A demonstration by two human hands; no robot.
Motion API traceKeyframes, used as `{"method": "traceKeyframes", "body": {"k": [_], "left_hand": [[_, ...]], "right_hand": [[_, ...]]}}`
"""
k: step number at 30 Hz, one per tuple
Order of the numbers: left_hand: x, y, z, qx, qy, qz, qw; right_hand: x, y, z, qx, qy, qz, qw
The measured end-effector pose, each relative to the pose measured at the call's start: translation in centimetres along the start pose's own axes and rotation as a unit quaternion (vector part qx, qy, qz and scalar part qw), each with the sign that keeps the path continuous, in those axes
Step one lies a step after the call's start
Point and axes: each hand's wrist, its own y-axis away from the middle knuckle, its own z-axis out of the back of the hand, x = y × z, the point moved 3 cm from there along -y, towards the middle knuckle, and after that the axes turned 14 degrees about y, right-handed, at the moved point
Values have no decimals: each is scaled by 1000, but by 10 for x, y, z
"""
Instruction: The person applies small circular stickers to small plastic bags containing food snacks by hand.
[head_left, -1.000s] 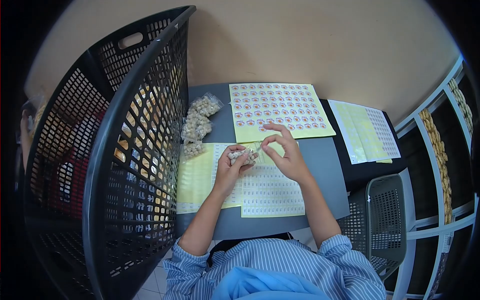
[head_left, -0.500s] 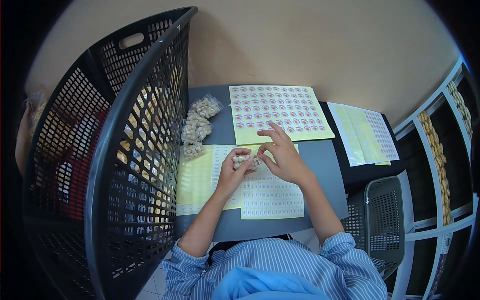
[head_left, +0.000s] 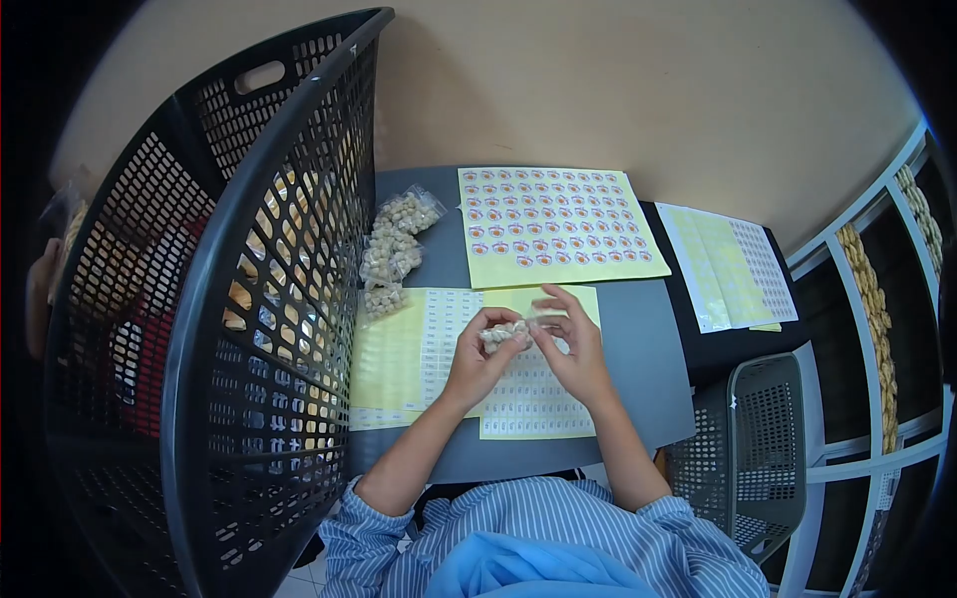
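Note:
My left hand (head_left: 477,361) is closed round a small clear plastic bag of pale, nut-like pieces (head_left: 498,337), held above the sticker sheets. My right hand (head_left: 575,351) is at the bag's right end, thumb and forefinger pinching its clear plastic while the other fingers are curled above. Under the hands lies a sheet of small rectangular labels (head_left: 538,424), partly hidden by them. Behind them is a yellow-backed sheet of round orange-and-white stickers (head_left: 568,271). Similar filled bags (head_left: 394,254) rest in a row at the table's left side.
A tall dark perforated basket (head_left: 289,179) stands close on the left, with bagged goods showing through its holes. Another label sheet (head_left: 384,364) lies left of my hands. More sheets (head_left: 713,279), a grey basket (head_left: 768,429) and a shelf rack (head_left: 847,463) are on the right.
My right hand has moved down and towards the bag, away from the edge of the round sticker sheet. The bag stays in my left hand, now turned slightly.

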Motion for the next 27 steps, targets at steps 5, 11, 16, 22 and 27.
{"method": "traceKeyframes", "body": {"k": [5, 11, 16, 22, 27], "left_hand": [[0, 5, -14, 83, -45, 28, 995], [-24, -6, 1, 67, -55, -60, 994], [-60, -14, 57, -196, 25, -214, 957], [-64, -17, 71, -259, -33, -261, 929], [-59, -19, 69, -262, 30, -239, 935]], "right_hand": [[-15, 20, 20, -43, -92, -48, 994], [-70, 56, 149, -362, 163, -63, 916], [-164, 160, 282, -447, 366, -227, 784], [-289, 297, 315, -302, 502, -465, 664], [-321, 309, 314, -252, 491, -536, 639]]}}
